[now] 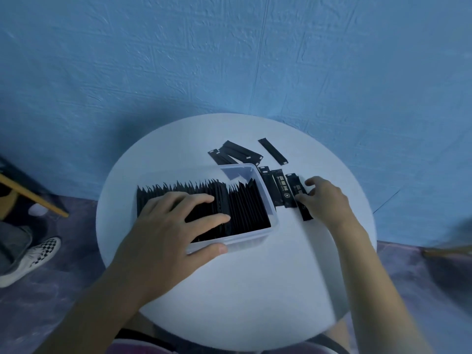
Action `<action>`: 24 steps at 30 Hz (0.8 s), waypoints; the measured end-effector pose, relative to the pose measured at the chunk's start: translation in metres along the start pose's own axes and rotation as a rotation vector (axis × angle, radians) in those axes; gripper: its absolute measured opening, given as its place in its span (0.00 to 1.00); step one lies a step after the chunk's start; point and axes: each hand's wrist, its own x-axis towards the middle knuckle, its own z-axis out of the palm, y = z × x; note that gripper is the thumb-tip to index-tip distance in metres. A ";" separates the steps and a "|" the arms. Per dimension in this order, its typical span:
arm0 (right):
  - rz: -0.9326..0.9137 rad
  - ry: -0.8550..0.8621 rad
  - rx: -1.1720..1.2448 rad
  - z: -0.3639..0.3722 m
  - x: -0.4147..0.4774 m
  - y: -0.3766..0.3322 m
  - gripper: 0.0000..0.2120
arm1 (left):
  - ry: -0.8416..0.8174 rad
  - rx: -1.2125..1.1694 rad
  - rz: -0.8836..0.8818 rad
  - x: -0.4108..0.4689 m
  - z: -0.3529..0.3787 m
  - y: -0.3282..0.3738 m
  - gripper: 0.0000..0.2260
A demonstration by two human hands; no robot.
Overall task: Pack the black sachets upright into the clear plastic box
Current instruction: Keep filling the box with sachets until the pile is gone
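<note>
Left hand (173, 226) first: we see it spread wide, fingers straight and flat on the tops of the packed sachets (245, 205), thumb pressed against the near wall of the box (242, 243). It grips nothing; it just bears down.

Over to the right hand (328, 200), centre right of the frame. Its fingers are curled, and thumb and fingertips pinch the last sachet (302, 208) in a short row beside the box. That sachet lies flat on the table (255, 290), its long axis running from upper left to lower right, and its lower end sticks out below the thumb.

The box sits in the middle of the frame, its length running left to right. The packed sachets stand on end, long axis upright, jagged tops pointing up at us, stacked face to face along the box from its left end. The upper right corner of the box shows bare floor.

Between the box and the right hand we count a few more flat sachets (283, 190), side by side, long axes pointing up and down the frame. Above the box, a small heap (235, 152) lies slanted, and one lone sachet (272, 151) just to its right slants the same way.

A blue wall (229, 60) fills the top, and a checkered shoe (33, 259) sits at lower left.
</note>
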 end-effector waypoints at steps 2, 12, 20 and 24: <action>0.016 -0.040 0.045 -0.002 -0.001 -0.002 0.17 | 0.001 0.001 -0.002 0.000 0.000 0.001 0.21; -0.213 0.001 0.628 -0.045 -0.056 -0.046 0.15 | 0.000 -0.004 -0.008 0.000 0.001 0.001 0.21; -0.382 0.050 -0.019 0.002 -0.093 -0.114 0.14 | 0.035 -0.019 0.004 -0.001 0.002 0.000 0.22; -0.409 -0.004 -0.053 0.011 -0.097 -0.112 0.14 | 0.056 -0.017 0.000 -0.001 0.003 0.000 0.22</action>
